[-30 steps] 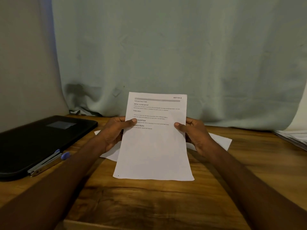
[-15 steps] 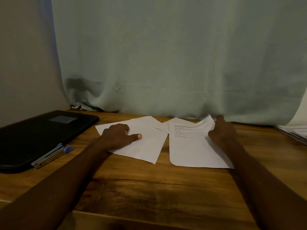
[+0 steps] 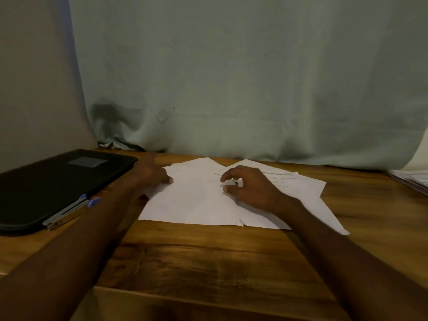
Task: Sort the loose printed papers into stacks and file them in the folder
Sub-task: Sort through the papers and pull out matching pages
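Two loose white sheets lie side by side on the wooden table point(image 3: 208, 256), overlapping in the middle. The left sheet point(image 3: 192, 202) shows no print. The right sheet point(image 3: 298, 188) has printed lines near its top. My left hand point(image 3: 151, 173) rests on the left sheet's far left corner, thumb stretched out on the paper. My right hand point(image 3: 247, 187) sits where the sheets overlap, fingers curled, and thumb and forefinger seem to pinch the paper's edge. The black folder point(image 3: 58, 181) lies closed at the left.
A metal stapler-like tool with blue ends point(image 3: 69, 212) lies against the folder's near right edge. More papers point(image 3: 412, 179) are stacked at the far right edge. A pale curtain point(image 3: 231, 89) hangs along the table's back. The table's front edge runs below my forearms.
A second ago both hands held one printed sheet upright. It now lies flat on the right. My right hand has moved left from that sheet's far corner to the overlap.
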The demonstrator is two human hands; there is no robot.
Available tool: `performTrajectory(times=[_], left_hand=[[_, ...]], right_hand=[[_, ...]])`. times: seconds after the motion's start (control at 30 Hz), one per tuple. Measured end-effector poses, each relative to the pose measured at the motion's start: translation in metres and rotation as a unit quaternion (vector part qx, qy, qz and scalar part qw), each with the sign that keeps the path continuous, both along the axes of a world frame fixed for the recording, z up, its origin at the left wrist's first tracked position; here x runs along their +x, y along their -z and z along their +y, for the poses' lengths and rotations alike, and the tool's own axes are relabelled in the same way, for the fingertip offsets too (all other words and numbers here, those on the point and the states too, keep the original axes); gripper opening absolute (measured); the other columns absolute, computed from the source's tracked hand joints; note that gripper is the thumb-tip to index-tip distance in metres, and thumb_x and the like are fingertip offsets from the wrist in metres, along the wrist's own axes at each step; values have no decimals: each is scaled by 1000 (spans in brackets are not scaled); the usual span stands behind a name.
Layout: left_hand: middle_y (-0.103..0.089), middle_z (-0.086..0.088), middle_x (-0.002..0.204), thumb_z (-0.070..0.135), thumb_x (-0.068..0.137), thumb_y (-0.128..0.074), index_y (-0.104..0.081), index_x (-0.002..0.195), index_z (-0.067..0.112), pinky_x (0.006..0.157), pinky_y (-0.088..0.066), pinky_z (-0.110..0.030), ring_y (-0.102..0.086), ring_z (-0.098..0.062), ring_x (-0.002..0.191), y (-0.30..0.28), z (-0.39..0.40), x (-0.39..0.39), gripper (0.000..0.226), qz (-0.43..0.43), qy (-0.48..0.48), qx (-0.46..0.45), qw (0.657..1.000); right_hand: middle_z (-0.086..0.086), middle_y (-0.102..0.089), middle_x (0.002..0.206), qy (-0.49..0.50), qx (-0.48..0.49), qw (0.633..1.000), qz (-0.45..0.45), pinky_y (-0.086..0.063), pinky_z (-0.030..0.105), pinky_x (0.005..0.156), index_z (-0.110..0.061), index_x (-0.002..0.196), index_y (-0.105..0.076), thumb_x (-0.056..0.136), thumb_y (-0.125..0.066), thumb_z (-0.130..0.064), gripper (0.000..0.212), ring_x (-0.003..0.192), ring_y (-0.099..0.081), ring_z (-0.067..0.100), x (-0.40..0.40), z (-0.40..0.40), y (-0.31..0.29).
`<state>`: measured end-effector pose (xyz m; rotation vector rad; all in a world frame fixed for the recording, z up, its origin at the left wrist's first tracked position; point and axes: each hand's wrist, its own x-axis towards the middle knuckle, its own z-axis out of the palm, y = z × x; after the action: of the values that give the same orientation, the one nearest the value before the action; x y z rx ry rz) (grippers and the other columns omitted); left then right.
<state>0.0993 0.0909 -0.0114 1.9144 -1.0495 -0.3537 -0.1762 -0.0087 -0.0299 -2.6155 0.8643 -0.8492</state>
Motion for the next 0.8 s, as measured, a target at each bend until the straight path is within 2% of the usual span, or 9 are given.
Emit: performTrajectory(times=[0.07,0.17,0.27,0.33,0.4,0.53,0.63,0.7,0.8], left_hand=[[-69,-17,115,5,72,-91,-60,119,1,88,-56,-45,-67,-32,100,-5,3,3,57,129,14,-15,991],[-72,-20,115,5,75,-85,-65,122,1,87,-58,-49,-71,-35,103,-14,8,-1,52,298,97,-65,948],[-74,-9,77,13,86,-73,-66,113,8,84,-55,-47,-74,-24,70,-22,19,-17,28,394,189,-115,892],[-71,-2,71,14,95,-64,-66,116,8,81,-55,-43,-71,-17,64,-24,21,-30,22,375,226,-166,884],[-74,-2,88,21,95,-65,-64,132,6,79,-59,-37,-72,-14,76,-27,23,-46,40,309,264,-204,890],[-70,-2,130,33,102,-56,-68,131,11,107,-47,-44,-63,-21,124,-23,20,-75,38,136,358,-156,910],[-65,-14,138,3,102,-52,-58,138,0,114,-45,-37,-57,-24,135,-14,13,-84,37,148,417,-160,883],[-63,-20,139,-3,98,-53,-53,141,-3,112,-47,-42,-57,-31,134,-13,11,-85,42,205,436,-185,856],[-68,-17,132,5,91,-64,-59,136,1,104,-53,-45,-63,-33,126,-16,6,-75,46,274,336,-248,866]], right_hand=[[-9,-68,119,-16,11,1000,10,-46,27,90,-31,114,-73,92,-75,-34,22,106,-57,6,4,2,4],[-8,-69,118,1,8,1000,8,-47,27,89,-30,115,-72,92,-75,-35,24,105,-59,8,4,1,6],[-15,-70,111,-8,93,993,-78,-50,27,91,-27,114,-75,97,-68,-41,23,103,-65,6,1,5,-4],[-12,-73,115,-37,242,958,-148,-54,33,96,-29,123,-70,98,-57,-56,39,108,-70,12,3,15,-15],[-2,-73,124,-80,407,888,-195,-53,47,103,-32,134,-59,93,-41,-73,62,112,-71,22,7,22,-25],[17,-69,131,-187,536,769,-294,-49,61,104,-22,145,-50,87,-32,-85,87,118,-67,38,6,28,-38],[21,-73,117,-130,532,768,-332,-61,52,86,-14,129,-64,94,-52,-65,63,99,-72,39,-2,23,-43],[21,-73,118,-66,470,808,-348,-59,48,87,-9,127,-67,89,-74,-41,50,97,-72,37,-9,15,-46],[17,-71,124,-25,370,853,-368,-52,55,103,-9,128,-68,58,-88,-35,78,114,-67,42,-25,-9,-44]])
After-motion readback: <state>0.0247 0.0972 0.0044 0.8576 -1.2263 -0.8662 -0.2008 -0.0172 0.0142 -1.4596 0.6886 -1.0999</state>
